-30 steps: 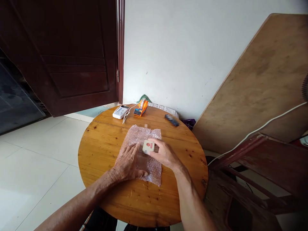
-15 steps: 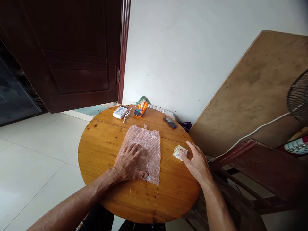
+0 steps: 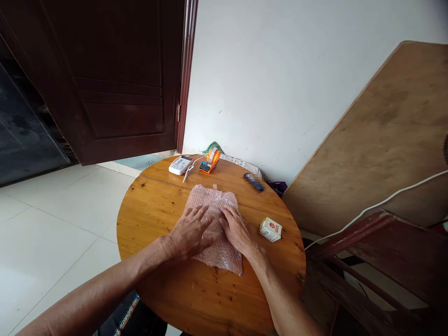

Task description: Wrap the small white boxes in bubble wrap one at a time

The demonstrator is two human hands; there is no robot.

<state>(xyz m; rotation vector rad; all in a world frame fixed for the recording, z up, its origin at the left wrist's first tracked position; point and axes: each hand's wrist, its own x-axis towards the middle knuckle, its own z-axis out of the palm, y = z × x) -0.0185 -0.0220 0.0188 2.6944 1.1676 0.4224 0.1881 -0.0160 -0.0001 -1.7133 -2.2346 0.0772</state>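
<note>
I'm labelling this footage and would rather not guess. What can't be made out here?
All in the head view:
Bubble wrap: parts hidden beneath the left hand and right hand.
Left hand's contact with the wrap: hidden by the hand itself.
Small box: fine print too small to read.
Dark handheld object: right end obscured by pixelation.
Purple item: partly hidden by the tabletop.
Dark thing: cut off by the right edge.

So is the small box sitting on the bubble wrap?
No, the small box sits on the wooden table to the right of the bubble wrap, with bare wood between them.
</note>
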